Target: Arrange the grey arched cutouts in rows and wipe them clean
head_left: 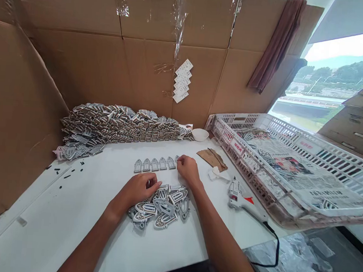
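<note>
On the white table [68, 219] lies a row of small grey arch-shaped pieces [154, 165]. My right hand [187, 169] pinches the piece at the row's right end, fingers closed on it. In front of the row sits a loose pile of the same grey pieces [163, 206]. My left hand [140, 189] rests curled at the pile's left edge, fingertips touching the pieces; I cannot make out whether it holds one.
A long stack of grey pieces [119, 125] lines the cardboard back wall. A white bowl [199, 134], brown card scraps [213, 158] and a white glue gun [239, 198] with black cord lie to the right. A white crate [292, 161] lined with newspaper overhangs the table's right edge.
</note>
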`<action>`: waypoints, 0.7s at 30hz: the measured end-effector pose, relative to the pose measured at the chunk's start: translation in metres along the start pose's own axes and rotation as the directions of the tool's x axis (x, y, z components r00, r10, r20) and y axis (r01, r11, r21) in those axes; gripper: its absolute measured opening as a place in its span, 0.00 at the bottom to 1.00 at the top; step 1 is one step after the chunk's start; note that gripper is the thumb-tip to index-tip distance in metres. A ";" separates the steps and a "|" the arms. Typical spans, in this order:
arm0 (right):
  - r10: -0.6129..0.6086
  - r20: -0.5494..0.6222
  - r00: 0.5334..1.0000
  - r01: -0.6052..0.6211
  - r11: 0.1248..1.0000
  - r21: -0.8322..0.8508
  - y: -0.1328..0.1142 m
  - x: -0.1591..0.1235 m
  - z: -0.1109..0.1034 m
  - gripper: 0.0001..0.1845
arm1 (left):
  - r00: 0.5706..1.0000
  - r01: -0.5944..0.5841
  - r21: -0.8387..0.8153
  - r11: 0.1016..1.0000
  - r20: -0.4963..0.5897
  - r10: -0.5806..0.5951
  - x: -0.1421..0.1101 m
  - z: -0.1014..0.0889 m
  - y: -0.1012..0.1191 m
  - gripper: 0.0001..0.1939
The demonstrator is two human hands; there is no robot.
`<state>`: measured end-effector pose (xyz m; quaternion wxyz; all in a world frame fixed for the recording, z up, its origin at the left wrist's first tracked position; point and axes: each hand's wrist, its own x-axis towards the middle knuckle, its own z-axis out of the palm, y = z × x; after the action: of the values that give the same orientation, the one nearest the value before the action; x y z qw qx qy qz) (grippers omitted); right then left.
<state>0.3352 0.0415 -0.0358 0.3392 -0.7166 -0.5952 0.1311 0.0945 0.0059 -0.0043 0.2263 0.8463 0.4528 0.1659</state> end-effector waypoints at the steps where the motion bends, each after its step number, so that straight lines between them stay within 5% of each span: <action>1: -0.001 0.002 1.000 0.001 1.000 -0.001 0.000 0.000 0.000 0.14 | 1.000 0.002 0.000 1.000 0.002 -0.002 0.000 0.000 0.000 0.21; 21: -0.194 -0.071 0.978 0.198 0.978 0.059 -0.014 -0.010 -0.003 0.11 | 0.999 -0.050 -0.029 0.998 0.019 0.051 -0.001 -0.004 0.003 0.23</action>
<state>0.3236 0.0323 -0.0271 0.3932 -0.6466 -0.6470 0.0931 0.0944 0.0040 0.0004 0.2388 0.8557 0.4267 0.1696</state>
